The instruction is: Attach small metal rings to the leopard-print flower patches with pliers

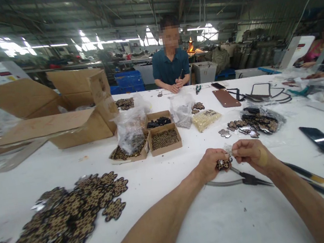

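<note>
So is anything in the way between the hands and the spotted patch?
Nothing clearly blocks them: the left hand holds the spotted patch, the right hand close beside it. A glittery bit shows between the hands; I can't tell if it's held or behind.

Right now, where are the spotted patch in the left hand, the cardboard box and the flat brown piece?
Spotted patch (pixel 225 164), head view: on its patterned face.
Cardboard box (pixel 88 129), head view: on its front wall.
Brown piece (pixel 226 98), head view: mid-surface.
</note>
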Tool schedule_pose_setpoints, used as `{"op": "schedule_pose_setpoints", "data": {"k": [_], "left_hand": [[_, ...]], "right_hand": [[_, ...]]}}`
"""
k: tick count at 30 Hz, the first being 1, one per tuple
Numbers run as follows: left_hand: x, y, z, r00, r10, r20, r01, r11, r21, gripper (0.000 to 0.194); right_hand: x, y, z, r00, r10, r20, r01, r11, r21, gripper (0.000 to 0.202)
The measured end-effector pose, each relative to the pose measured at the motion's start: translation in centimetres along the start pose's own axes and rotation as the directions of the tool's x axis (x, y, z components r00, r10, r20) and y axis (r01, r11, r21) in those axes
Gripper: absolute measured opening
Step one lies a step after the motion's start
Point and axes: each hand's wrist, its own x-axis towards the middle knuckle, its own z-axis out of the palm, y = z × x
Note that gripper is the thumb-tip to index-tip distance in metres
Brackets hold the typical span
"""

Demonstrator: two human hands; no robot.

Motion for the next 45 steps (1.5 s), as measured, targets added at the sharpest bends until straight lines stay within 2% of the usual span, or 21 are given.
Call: {"op": "schedule_pose_setpoints", "data": {"k": [12,16,22,31,45], "left_hand": [[0.1,-0.2,-0.1,0.999,0.000,0.047,-0.003,0.999,0.048,0.019],[0.0,-0.3,-0.1,0.999,-0.017,0.047,0.014,0.997,0.076,0.016],[0.0,-0.4,-0.1,0.996,-0.020,0.084,0.013,0.996,0.086,0.015],[0.2,-0.4,-0.4,0.998,-0.043,0.041,0.040,0.997,0.063,0.020],[0.1,-0.3,-0.3,0.998,-0.037,0.055,0.035,0.999,0.037,0.022]], "right_hand": [[0.6,0.7,-1.1,0.985,0.143,0.100,-0.150,0.987,0.060,0.020],[0.5,0.5,-1.4,0.974,0.189,0.122,-0.193,0.981,0.022,0.019],[0.2,0.0,-1.7,0.967,0.198,0.159,-0.198,0.980,-0.016,0.020],[0.0,-0.3,-1.5,0.964,0.229,0.136,-0.228,0.973,-0.020,0.025],[-0.3,-0.5,-1.4,0.966,0.218,0.139,-0.216,0.976,-0.031,0.025]]}}
